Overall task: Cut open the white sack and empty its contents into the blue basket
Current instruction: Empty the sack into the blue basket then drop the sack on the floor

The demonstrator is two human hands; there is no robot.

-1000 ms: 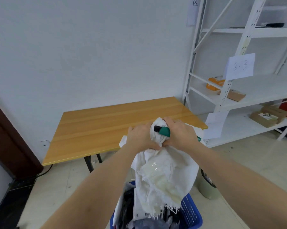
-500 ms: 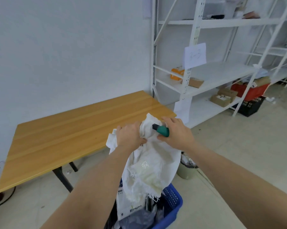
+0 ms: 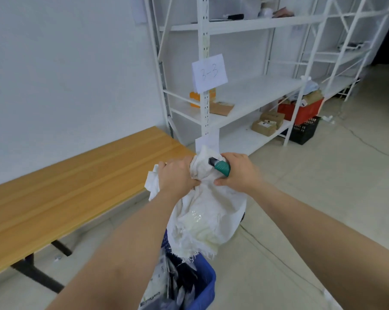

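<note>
Both my hands hold the white sack (image 3: 202, 211) upside down in the air. My left hand (image 3: 176, 176) grips the bunched cloth at the top. My right hand (image 3: 237, 172) grips the sack too and also holds a green utility knife (image 3: 221, 167) with a black tip against it. The sack's frayed open end hangs down over the blue basket (image 3: 205, 285) on the floor. Grey and black packets (image 3: 169, 285) lie inside the basket.
A wooden table (image 3: 61, 193) on black legs stands to the left against the white wall. White metal shelving (image 3: 245, 97) with cardboard boxes and a paper label rises ahead. A red crate on a black crate (image 3: 300, 121) sits on the floor by the shelves.
The view has swung to the right, so the shelving fills more of the frame and the table has slid left. Both hands keep the same grip on the sack above the basket.
</note>
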